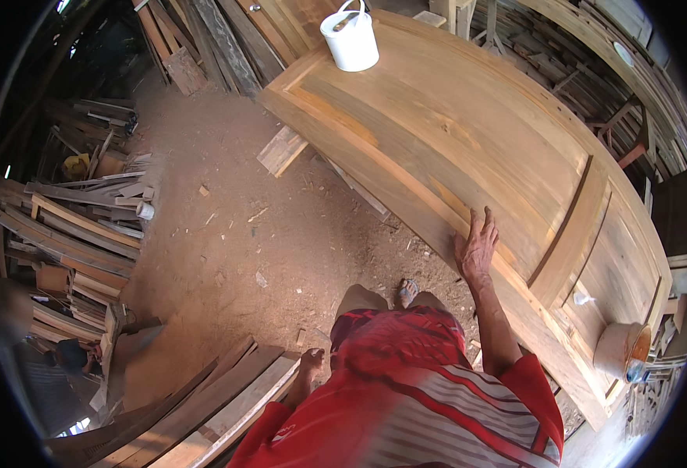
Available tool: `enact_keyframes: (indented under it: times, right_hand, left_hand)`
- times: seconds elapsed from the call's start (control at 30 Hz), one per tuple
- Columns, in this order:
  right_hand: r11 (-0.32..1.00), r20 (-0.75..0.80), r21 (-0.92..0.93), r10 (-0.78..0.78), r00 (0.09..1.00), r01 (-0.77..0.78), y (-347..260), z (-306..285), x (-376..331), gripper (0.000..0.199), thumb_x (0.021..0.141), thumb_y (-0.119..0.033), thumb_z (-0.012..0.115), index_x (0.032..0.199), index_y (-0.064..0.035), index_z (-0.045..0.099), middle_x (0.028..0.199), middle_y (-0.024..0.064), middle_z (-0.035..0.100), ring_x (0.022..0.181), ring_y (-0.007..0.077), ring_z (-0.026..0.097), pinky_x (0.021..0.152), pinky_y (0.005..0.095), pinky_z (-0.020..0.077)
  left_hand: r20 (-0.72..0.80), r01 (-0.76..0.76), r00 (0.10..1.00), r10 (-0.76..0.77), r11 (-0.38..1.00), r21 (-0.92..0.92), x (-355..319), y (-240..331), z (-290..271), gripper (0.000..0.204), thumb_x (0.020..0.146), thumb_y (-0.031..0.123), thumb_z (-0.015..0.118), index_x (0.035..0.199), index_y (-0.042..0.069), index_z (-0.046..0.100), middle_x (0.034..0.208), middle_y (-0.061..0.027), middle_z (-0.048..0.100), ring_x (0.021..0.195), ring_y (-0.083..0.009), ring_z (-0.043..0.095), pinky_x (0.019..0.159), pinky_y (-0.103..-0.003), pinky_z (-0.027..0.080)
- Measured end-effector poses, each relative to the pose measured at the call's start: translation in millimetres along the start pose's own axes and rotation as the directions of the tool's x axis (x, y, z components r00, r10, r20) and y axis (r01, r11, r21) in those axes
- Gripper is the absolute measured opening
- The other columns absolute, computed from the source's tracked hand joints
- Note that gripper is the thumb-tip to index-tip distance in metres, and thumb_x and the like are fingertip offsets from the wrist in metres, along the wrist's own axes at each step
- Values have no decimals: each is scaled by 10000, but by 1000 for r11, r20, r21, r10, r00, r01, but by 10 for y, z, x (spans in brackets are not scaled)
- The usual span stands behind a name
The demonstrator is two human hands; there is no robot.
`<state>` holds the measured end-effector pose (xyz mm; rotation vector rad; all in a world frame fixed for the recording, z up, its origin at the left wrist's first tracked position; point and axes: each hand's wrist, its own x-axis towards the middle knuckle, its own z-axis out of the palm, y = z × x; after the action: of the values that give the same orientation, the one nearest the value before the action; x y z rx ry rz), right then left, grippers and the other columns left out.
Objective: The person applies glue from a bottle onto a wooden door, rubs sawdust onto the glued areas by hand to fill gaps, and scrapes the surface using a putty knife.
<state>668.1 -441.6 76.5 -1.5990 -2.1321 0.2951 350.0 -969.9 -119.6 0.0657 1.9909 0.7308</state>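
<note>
A large panelled wooden door (437,117) lies flat, raised above the ground on my right. My right hand (479,243) rests on its near long edge, fingers stretched out over the frame and holding nothing. Down beside my body hangs my left hand (311,362), its fingers curled in, with no object showing in it. A white bucket (351,43) with a handle stands on the door's far end. On the near end sit a round tan container (621,351) and a small white scrap (583,299).
Stacked boards (78,242) line the left side, and more planks (211,405) lie at lower left. A wooden support (283,150) sticks out beneath the door. Wood chips litter the dirt floor (211,210). Timber piles (648,70) stand beyond the door. A blurred person (43,374) is at far lower left.
</note>
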Motion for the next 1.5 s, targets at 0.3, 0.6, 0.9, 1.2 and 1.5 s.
enact_keyframes:
  times: [0.3, 0.6, 0.9, 1.2, 1.5]
  right_hand:
    - [998, 80, -39, -54, 995, 57, -354, 209, 332, 650, 902, -223, 790, 1472, -61, 523, 1523, 245, 479, 1413, 460, 450, 1176, 557, 357]
    - [947, 6, 22, 321, 947, -321, -1067, 337, 242, 742, 924, -189, 763, 1569, -52, 423, 1590, 295, 410, 1445, 493, 418, 1181, 581, 383]
    - [637, 168, -212, 771, 615, -741, -1734, 123, -94, 702, 944, -275, 758, 1546, -65, 465, 1557, 302, 456, 1415, 511, 455, 1168, 559, 395]
    - [562, -339, 36, 785, 518, -827, -1652, 121, -783, 652, 972, -174, 729, 1540, -11, 453, 1549, 336, 443, 1423, 510, 456, 1188, 557, 407]
    - [264, 83, 548, 927, 365, -794, -1015, -210, -2453, 572, 1014, -362, 711, 1408, 40, 608, 1285, 263, 721, 1168, 370, 725, 1028, 438, 558]
  left_hand:
    - [-73, -657, 708, 702, 693, 298, 317, 4259, 412, 441, 1036, 238, 656, 1397, -13, 619, 1212, -238, 737, 1135, -343, 729, 977, -429, 568]
    - [64, -910, 47, 997, 17, 414, 1216, 8643, 876, 493, 970, 172, 703, 1422, 5, 597, 1384, -230, 621, 1306, -405, 579, 1116, -516, 460]
    - [274, -693, 167, 947, -85, 715, 2429, 10671, 1356, 554, 997, 375, 630, 1502, 149, 610, 1425, -185, 624, 1417, -394, 475, 1224, -554, 301]
    - [57, -736, 82, 995, 22, 676, 2437, 10509, 1234, 404, 1050, 167, 489, 1386, -10, 627, 1308, -366, 639, 1187, -490, 641, 1002, -555, 494]
    - [185, -893, 392, 901, 421, -158, 568, 7060, 1892, 427, 1143, 301, 498, 1454, 32, 611, 1166, -82, 730, 959, -134, 661, 816, -289, 546]
